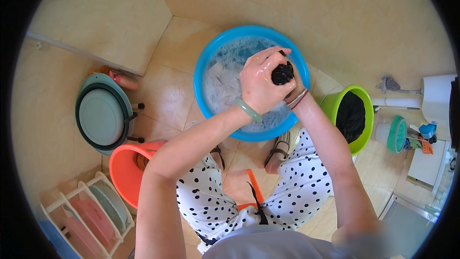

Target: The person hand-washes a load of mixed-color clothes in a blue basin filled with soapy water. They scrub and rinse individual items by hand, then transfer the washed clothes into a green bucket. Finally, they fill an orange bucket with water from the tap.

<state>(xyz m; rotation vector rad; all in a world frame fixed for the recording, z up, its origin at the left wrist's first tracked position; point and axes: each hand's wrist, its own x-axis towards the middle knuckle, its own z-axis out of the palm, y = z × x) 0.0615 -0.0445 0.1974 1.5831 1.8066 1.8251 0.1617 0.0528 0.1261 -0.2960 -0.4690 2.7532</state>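
Both my hands are clasped around a bunched, wet black cloth [282, 74], held above a round blue basin [201, 57]. My left hand [262, 80], below a pale green bangle, is closed over it from the left. From the right, my right hand [298, 82] grips the same bundle; its fingers are mostly hidden behind the cloth and the left hand. Soap suds coat the skin. In the basin, foamy water [235, 48] surrounds a pale, whitish cloth [222, 82].
Right of the basin stands a lime-green bucket [368, 115] holding dark fabric [351, 117]. An orange bucket [125, 172] is at the left, near folded grey-green basins [101, 115] and a white rack [91, 211]. A toilet brush [390, 84] and small bin [396, 134] are far right.
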